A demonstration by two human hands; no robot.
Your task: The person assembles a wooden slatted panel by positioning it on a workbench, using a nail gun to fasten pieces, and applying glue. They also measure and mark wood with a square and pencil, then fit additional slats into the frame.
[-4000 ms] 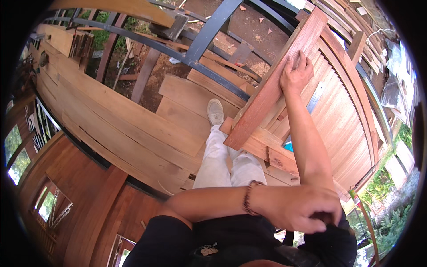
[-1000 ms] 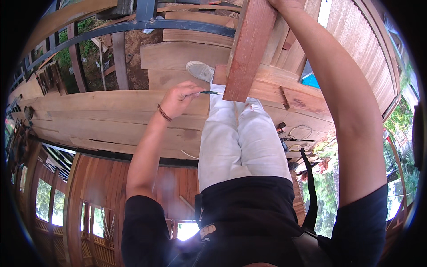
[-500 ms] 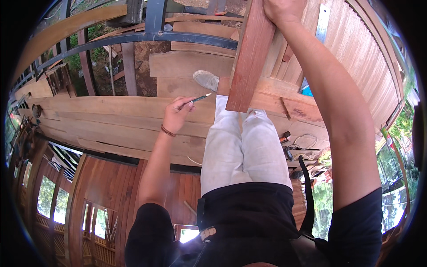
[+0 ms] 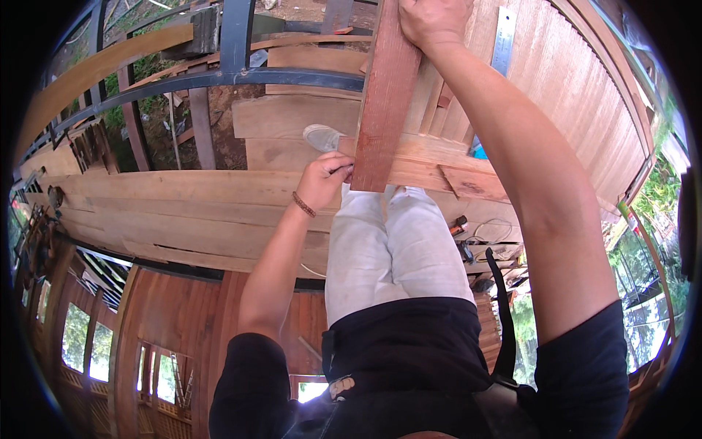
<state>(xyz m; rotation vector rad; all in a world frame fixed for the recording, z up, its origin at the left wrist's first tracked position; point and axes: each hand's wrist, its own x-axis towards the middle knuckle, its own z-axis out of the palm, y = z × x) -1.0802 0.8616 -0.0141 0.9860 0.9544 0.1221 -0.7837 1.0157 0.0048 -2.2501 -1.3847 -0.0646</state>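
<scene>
A reddish-brown wooden board (image 4: 387, 110) runs away from me above my thighs, its near end over my knees. My right hand (image 4: 439, 25) is closed around its far part, at the top edge of the view, with some fingers out of sight. Against the board's left edge, close to the near end, is my left hand (image 4: 327, 179), fingers pinched together. The slim dark pencil it held half a second ago is now almost wholly hidden by the fingers and the board.
A metal ruler (image 4: 503, 44) lies on the slatted wooden surface (image 4: 556, 80) at the right. Planks (image 4: 183, 192) cover the floor to the left. Beyond them stands a dark metal frame (image 4: 292, 77). An orange-and-black tool (image 4: 458, 224) and a cable (image 4: 493, 230) lie right of my legs.
My left hand has moved right, bringing the pencil to the board's left edge. My right hand still grips the board. The whole view has shifted slightly.
</scene>
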